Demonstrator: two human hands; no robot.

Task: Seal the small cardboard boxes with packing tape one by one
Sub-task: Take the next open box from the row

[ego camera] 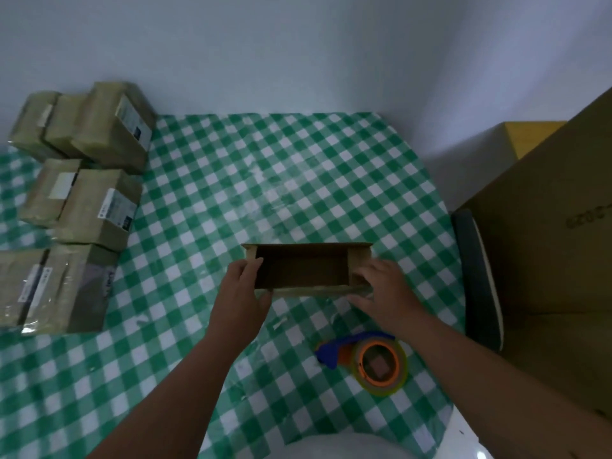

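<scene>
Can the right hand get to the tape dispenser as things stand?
Probably yes. The tape dispenser lies in the open on the checked tablecloth, just under the right forearm, nothing on it. But the right hand first has to let go of the open cardboard box.

Head camera looks steeply down, close over the checked table (331, 180).
</scene>
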